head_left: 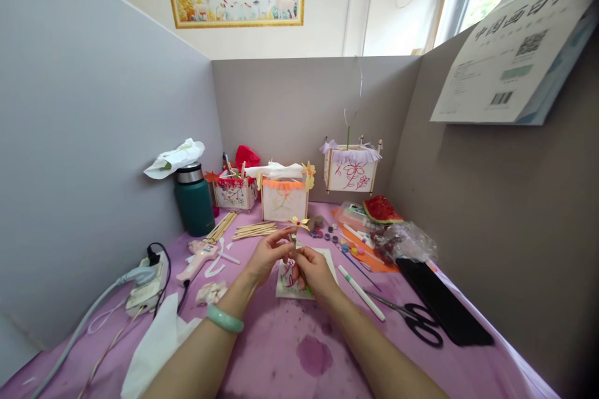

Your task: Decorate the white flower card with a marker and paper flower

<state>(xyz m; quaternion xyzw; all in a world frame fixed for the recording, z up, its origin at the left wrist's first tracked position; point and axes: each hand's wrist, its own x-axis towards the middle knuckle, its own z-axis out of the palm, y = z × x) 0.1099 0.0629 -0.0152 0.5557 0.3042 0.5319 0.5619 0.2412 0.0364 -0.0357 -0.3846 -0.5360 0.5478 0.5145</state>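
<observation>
A small artificial flower [300, 222] with yellow petals and a red centre is held up over the middle of the table. My left hand [271, 250], with a green bangle on its wrist, pinches the flower's stem just under the petals. Lower down, the closed fingers of my right hand [314, 269] grip the same stem; the fingers cover most of it. Beneath both hands lies a white sheet [331, 260] painted with pink flowers, partly hidden by them. A white marker [361, 293] rests to the right of my right hand.
Scissors [412, 315] and a black phone-like slab [442, 299] lie at right. Wooden sticks [255, 230], a glue gun [199, 262], a power strip [148, 287] and a teal bottle [194, 202] occupy the left. Decorated boxes [284, 202] stand behind; a lantern-like box [350, 171] hangs higher.
</observation>
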